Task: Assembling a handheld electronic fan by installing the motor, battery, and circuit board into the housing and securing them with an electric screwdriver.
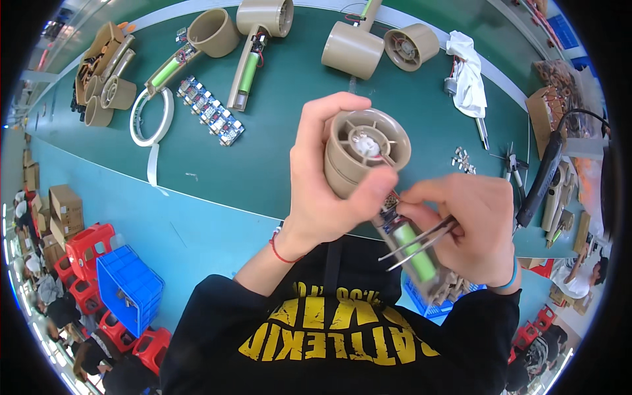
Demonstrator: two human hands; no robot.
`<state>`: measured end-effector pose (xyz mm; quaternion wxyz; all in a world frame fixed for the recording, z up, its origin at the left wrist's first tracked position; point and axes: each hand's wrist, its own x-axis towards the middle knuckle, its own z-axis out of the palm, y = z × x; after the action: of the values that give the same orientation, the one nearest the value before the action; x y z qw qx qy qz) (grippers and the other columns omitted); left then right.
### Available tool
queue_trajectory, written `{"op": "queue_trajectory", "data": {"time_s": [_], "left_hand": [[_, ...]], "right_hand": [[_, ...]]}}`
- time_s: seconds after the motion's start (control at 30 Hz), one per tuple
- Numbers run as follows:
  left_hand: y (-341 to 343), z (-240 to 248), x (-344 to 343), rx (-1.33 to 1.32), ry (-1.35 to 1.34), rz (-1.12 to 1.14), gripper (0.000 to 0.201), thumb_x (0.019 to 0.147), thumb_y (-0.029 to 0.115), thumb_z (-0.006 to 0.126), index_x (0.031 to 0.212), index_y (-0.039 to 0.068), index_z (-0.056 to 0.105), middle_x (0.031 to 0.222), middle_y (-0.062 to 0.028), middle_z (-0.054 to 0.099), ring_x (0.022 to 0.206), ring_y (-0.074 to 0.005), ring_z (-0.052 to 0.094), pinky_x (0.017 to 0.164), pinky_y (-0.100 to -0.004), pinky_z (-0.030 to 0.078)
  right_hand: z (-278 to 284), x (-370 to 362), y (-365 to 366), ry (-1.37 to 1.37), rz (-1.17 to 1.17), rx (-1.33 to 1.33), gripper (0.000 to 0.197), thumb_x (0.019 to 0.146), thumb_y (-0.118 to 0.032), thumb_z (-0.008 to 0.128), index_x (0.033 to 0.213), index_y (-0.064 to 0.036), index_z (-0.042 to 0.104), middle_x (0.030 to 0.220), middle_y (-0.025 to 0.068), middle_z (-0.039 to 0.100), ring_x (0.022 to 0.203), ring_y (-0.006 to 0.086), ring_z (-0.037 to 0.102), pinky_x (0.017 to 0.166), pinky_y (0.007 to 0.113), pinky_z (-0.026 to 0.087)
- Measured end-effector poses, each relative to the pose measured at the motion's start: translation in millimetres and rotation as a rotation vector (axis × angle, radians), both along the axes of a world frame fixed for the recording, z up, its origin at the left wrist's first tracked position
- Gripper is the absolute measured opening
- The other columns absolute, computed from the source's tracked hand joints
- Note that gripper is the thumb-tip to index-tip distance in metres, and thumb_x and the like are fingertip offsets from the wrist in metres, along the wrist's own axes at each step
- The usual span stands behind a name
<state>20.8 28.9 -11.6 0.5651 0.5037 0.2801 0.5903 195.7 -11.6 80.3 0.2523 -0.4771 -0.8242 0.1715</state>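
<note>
My left hand (319, 187) is wrapped round the round head of a beige handheld-fan housing (343, 172), holding it tilted above the near edge of the green table. Its ringed open end faces up, with a white centre and a wire inside. The handle slants down to the right, open along its length, showing a small circuit board (390, 203) and a green cylindrical battery (419, 255). My right hand (474, 224) has thumb and forefinger pinched at the board, beside a thin wire. Metal tweezers (417, 241) are held in its other fingers, tips pointing left across the battery.
Several fan housings (352, 51) line the table's far side. A tape roll (136, 125) and a circuit-board panel (209, 112) lie left. To the right are a white cloth (469, 79), small metal parts (463, 161), pliers (515, 170) and a black corded tool (541, 184).
</note>
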Motion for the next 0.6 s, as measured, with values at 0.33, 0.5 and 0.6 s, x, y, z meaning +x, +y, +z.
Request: {"op": "queue_trajectory", "data": {"time_s": [0.33,0.5,0.6], "left_hand": [[0.9,0.0,-10.5,0.057,0.167,0.031,0.052,0.077,0.019,0.074,0.12,0.002,0.052,0.095,-0.0093,0.066,0.083,-0.0141,0.064,0.076,-0.0277,0.052],[4.3,0.1,-8.4,0.084,0.154,-0.006,0.037,0.081,0.018,0.069,0.11,-0.001,0.055,0.089,-0.0088,0.066,0.077,-0.0132,0.063,0.071,-0.0271,0.052],[3.4,-4.0,-7.8,0.061,0.108,0.036,0.026,0.084,0.014,0.066,0.103,-0.001,0.057,0.088,-0.0087,0.067,0.076,-0.0122,0.062,0.07,-0.0264,0.051]], "right_hand": [[-5.6,-1.2,-8.1,-0.162,0.085,0.128,0.018,0.077,-0.008,0.081,0.09,-0.0069,0.068,0.065,0.0024,0.061,0.049,0.0203,0.056,0.045,0.033,0.04],[-17.8,3.1,-14.0,0.057,0.004,-0.028,0.017,0.079,-0.004,0.079,0.089,-0.0057,0.066,0.061,0.0009,0.056,0.045,0.0146,0.048,0.044,0.028,0.036],[-9.9,3.9,-9.3,0.102,-0.058,-0.253,0.017,0.08,-0.001,0.076,0.091,-0.0041,0.063,0.062,-0.0002,0.057,0.045,0.007,0.042,0.044,0.024,0.03]]}}
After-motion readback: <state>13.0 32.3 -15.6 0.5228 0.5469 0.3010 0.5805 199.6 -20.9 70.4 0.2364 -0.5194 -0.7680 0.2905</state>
